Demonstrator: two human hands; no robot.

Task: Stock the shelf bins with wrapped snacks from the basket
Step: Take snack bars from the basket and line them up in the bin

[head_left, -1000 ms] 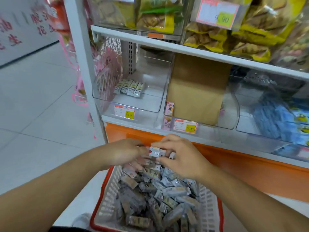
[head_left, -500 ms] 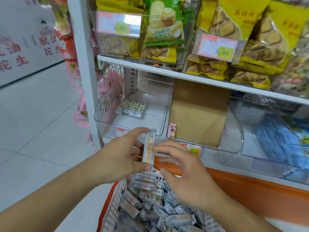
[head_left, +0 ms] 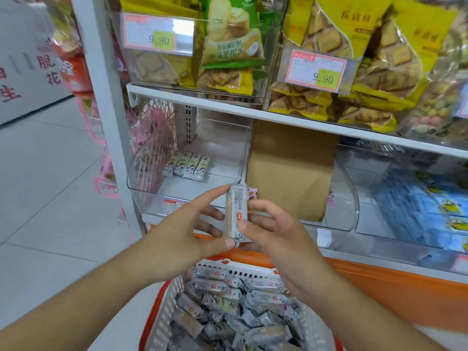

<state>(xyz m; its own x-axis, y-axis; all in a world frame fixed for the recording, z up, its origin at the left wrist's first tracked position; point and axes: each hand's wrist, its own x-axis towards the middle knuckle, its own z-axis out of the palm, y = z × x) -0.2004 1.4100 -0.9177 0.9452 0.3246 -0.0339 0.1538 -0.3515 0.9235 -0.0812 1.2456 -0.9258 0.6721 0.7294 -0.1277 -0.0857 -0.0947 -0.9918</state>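
A small stack of wrapped snacks [head_left: 236, 214] stands upright between both hands, in front of the clear shelf bin [head_left: 162, 188]. My left hand [head_left: 187, 231] pinches the stack top and bottom with thumb and forefinger. My right hand [head_left: 276, 236] presses it from the right side. Inside the bin, several wrapped snacks [head_left: 187, 165] lie in a neat row on its floor. Below my hands, the white and red basket [head_left: 162, 310] holds a heap of wrapped snacks [head_left: 228, 307].
A brown cardboard sheet [head_left: 291, 171] fills the middle bin. To the right, a clear bin holds blue packets [head_left: 415, 206]. Yellow and green snack bags [head_left: 354, 72] fill the upper shelf. A white upright post [head_left: 106, 102] bounds the shelf on the left, with tiled floor [head_left: 50, 198] beyond.
Both hands rose out of the basket with a few wrapped snacks, gathered them into an upright stack and lifted it to the front of the left bin. The view tilted up.
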